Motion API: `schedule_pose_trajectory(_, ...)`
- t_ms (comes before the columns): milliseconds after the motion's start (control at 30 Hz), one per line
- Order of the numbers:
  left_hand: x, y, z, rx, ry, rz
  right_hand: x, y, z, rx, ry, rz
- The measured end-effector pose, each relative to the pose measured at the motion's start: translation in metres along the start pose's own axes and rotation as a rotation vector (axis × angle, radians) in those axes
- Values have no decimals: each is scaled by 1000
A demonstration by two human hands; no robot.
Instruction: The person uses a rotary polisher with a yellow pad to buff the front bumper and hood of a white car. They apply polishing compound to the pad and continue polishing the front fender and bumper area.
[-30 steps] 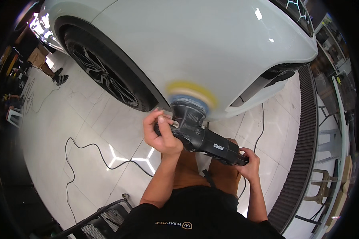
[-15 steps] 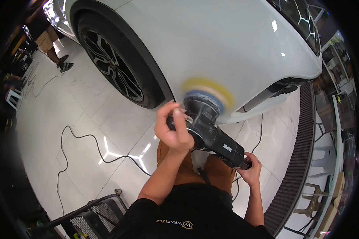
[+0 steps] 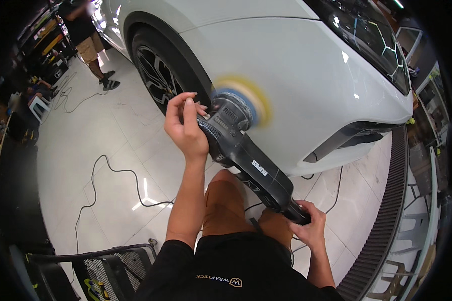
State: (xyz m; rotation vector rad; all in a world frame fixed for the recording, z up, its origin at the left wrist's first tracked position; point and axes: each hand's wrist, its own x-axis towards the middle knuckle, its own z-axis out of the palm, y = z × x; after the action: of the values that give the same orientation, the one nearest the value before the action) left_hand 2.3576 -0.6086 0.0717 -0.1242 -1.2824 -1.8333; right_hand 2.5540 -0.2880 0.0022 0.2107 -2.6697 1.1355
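A black car polisher (image 3: 258, 168) slants across the middle, its yellow foam pad (image 3: 260, 103) against or very close to the white bumper (image 3: 286, 90), just beside the wheel arch. The pad is blurred, as if spinning. My left hand (image 3: 188, 128) is curled round the side of the polisher's front end, thumb and fingers bent near the head. At the rear, my right hand (image 3: 310, 226) wraps round the end of the polisher body. The surface where pad and paint meet is hidden behind the pad.
A black wheel (image 3: 158, 75) is left of the pad, with a headlight (image 3: 371, 45) upper right. A black cord (image 3: 105, 170) loops over the tiled floor. A mesh-sided cart (image 3: 105, 271) stands lower left, a dark floor grate (image 3: 379, 226) right. Another person (image 3: 88, 42) stands far left.
The polisher and both hands have shifted against the car, with the pad now higher on the bumper and nearer the wheel arch. The whole view has also shifted. Both hands keep their hold.
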Motion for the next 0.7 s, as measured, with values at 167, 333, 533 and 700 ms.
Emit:
schedule_pose_trajectory(167, 48, 7, -1, -1, -58, 25, 17, -25, -5, 167, -125, -99)
schedule_pose_trajectory(333, 100, 12, -8, -7, -99, 51, 47, -51, -3, 253, -199, -224)
schedule_pose_trajectory(533, 159, 27, -5, -6, -162, 85, 71, -76, -4, 362, -239, -311)
schedule_pose_trajectory(700, 162, 37, -5, 1, -185, 83, 73, -80, -1, 412, -197, -338)
